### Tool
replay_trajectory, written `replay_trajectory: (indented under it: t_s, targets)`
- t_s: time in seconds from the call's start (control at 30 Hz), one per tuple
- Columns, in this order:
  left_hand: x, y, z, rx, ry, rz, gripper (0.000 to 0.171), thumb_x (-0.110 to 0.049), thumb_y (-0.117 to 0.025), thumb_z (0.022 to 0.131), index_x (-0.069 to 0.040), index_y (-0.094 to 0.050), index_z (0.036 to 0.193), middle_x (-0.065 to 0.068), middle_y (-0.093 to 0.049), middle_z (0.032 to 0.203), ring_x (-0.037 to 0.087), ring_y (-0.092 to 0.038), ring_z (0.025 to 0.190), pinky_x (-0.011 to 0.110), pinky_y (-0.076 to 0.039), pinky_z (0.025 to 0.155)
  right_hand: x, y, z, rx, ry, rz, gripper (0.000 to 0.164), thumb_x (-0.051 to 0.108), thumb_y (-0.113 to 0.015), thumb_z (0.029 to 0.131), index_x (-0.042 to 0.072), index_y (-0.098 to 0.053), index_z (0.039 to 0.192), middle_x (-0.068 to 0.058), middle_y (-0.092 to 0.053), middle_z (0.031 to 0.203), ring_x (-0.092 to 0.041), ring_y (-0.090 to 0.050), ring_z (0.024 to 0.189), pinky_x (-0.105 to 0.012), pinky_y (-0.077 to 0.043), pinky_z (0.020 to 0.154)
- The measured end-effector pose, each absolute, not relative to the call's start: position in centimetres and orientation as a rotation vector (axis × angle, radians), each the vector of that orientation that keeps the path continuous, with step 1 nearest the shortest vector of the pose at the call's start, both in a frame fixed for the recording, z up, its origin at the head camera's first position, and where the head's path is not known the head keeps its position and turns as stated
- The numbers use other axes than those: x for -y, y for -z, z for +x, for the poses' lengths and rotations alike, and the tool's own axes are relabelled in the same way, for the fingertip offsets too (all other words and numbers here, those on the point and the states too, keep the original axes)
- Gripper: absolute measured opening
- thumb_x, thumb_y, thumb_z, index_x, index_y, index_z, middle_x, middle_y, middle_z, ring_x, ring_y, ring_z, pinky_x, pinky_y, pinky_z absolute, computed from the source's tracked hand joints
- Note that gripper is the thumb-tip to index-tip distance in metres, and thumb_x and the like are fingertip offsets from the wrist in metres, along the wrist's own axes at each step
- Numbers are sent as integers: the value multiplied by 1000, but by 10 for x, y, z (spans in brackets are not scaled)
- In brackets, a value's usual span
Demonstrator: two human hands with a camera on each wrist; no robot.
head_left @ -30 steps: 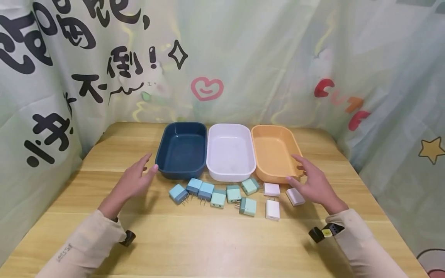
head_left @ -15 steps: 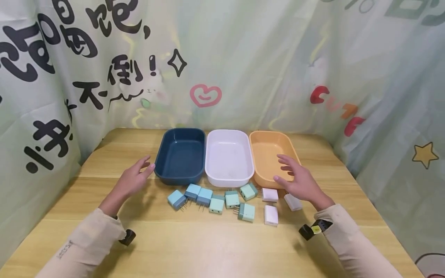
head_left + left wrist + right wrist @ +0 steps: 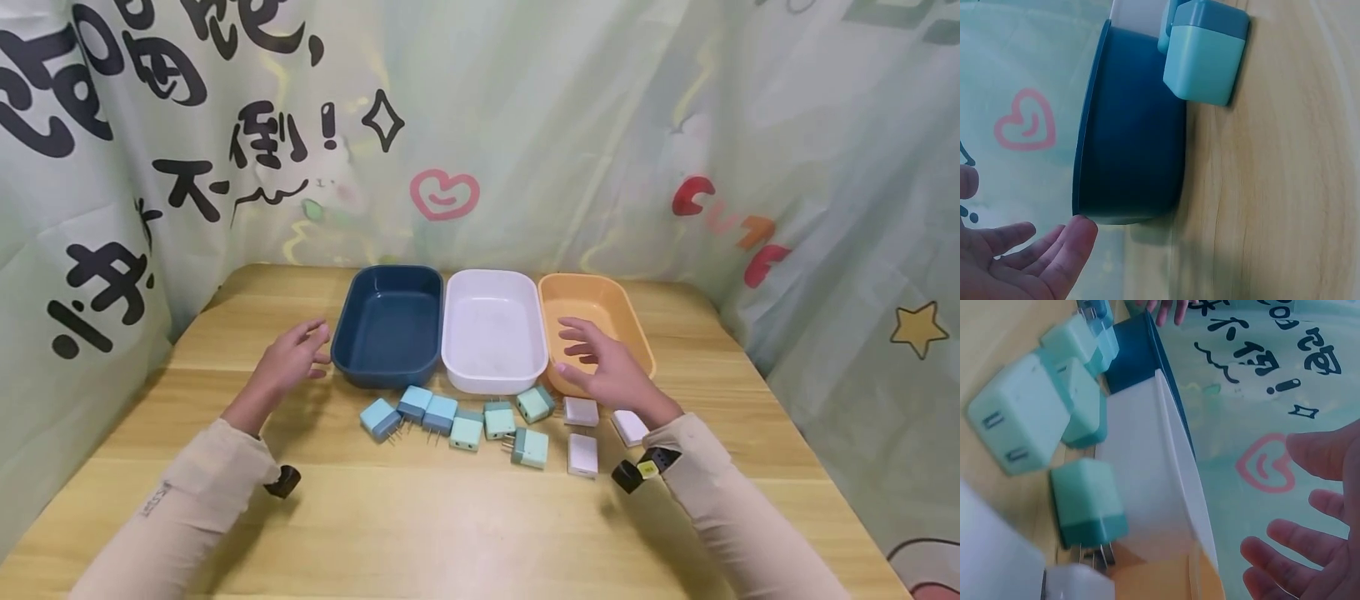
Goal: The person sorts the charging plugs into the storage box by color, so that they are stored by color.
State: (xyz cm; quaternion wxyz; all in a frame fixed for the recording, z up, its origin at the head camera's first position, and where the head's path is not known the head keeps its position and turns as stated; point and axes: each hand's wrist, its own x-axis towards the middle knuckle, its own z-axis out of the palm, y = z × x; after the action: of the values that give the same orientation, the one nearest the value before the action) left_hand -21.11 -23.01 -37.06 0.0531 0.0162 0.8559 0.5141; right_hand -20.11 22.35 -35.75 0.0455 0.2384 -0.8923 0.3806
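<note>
Loosely, fingers apart, left hand [image 3: 289,360] flanks navy tray [image 3: 388,333], right hand [image 3: 609,369] overhangs orange tray [image 3: 588,300]

From my head, my right grip [image 3: 611,371] at four o'clock hides part of the orange tray [image 3: 592,296]. The letters [image 3: 155,498] on my left sleeve [image 3: 213,479], at eight, are too tiny to read. My left wrist's view cuts off my left grip [image 3: 1007,272] at eight; my right wrist's view cuts off a blurry white plug [image 3: 991,556] at eight.
</note>
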Motion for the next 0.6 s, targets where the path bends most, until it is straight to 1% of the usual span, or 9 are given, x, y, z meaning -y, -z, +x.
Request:
replay_trajectory:
  t_s: [0.13,0.27,0.4,0.6]
  targets:
    - [232,370,-214,-2558,-1591,9,69,-48,-31,104,1,-21,152,30,-37,145,41,-55,113,38,-55,83,-212,358,-206,2731,-1236,771,63,12,-72,88,8,-41,143,-25,-55,130,-38,-62,104,-55,-49,90]
    - [232,369,-217,-2500,-1637,-6,64,-41,-28,106,2,-19,152,32,-38,143,35,-60,104,35,-55,81,-202,358,-211,2751,-1305,826,63,12,-70,89,10,-39,144,-22,-54,132,-35,-63,105,-52,-49,91]
    - [236,371,-221,-2453,-1658,-27,63,-41,-27,106,0,-18,153,31,-38,142,30,-62,98,37,-55,82,-193,359,-216,2766,-1384,880,63,12,-70,89,10,-39,145,-22,-54,133,-34,-62,107,-51,-48,93]
    - [239,375,-226,-2412,-1671,-52,64,-43,-28,106,-1,-19,153,31,-39,142,30,-64,97,41,-55,82,-177,362,-221,2802,-1421,928,64,8,-70,88,7,-39,145,-20,-55,132,-30,-62,107,-46,-49,92]
